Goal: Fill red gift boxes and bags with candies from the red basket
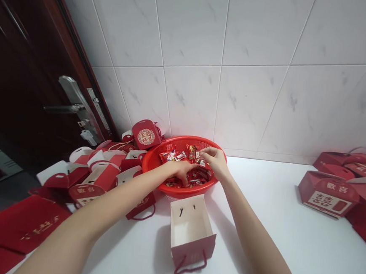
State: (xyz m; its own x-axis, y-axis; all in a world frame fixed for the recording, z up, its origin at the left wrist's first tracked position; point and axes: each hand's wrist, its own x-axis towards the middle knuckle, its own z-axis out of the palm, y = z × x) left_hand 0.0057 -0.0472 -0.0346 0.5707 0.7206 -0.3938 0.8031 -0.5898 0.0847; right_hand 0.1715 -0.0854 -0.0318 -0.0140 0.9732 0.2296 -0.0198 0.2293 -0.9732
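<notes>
Within the red, oval, perforated plastic basket (150,156): red wrapped packets (199,176), under the left hand (183,169) with fingers apart and beside the right hand (217,160), finger closure impossible to tell. In front of the basket: open, cream-lined red paper box (191,230). Pinch packets singly, from the top.

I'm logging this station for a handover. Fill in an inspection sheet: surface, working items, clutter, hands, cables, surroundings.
Surface: white table.
Working items: red basket holding wrapped packets; open box in front of it.
Clutter: red boxes massed at left, some open; more at right.
Left hand: inside the basket, among packets; grip unclear.
Right hand: over the basket's right side; grip unclear.
Cables: nothing seen.
Surroundings: tiled wall behind; dark door at left.
</notes>
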